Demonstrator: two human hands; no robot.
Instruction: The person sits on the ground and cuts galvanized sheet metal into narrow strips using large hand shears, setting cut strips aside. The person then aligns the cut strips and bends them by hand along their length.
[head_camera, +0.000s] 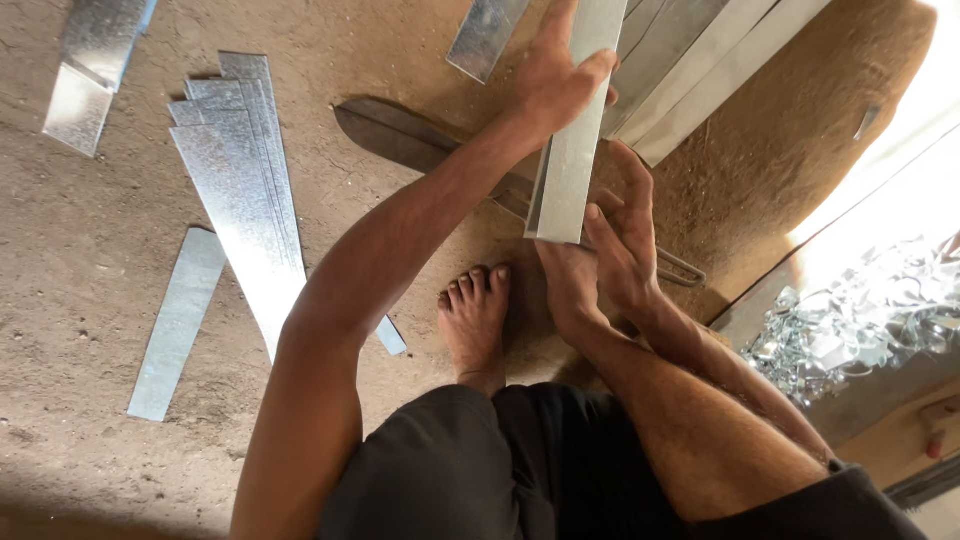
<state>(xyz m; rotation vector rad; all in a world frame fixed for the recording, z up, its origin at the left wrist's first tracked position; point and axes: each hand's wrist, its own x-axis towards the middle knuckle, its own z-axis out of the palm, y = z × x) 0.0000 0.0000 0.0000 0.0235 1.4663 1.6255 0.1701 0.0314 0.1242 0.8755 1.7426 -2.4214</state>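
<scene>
Metal everywhere, and I see no packages, labels or signs. My left hand is clamped around the upper part of a folded metal channel, fingers wrapped over its edge. My right hand pinches the channel's lower end between thumb and fingers, above my bare foot. A fan of flat galvanised strips lies on the dirt floor to the left, well apart. More long channels rest beyond it. Shiny offcuts pile at right.
</scene>
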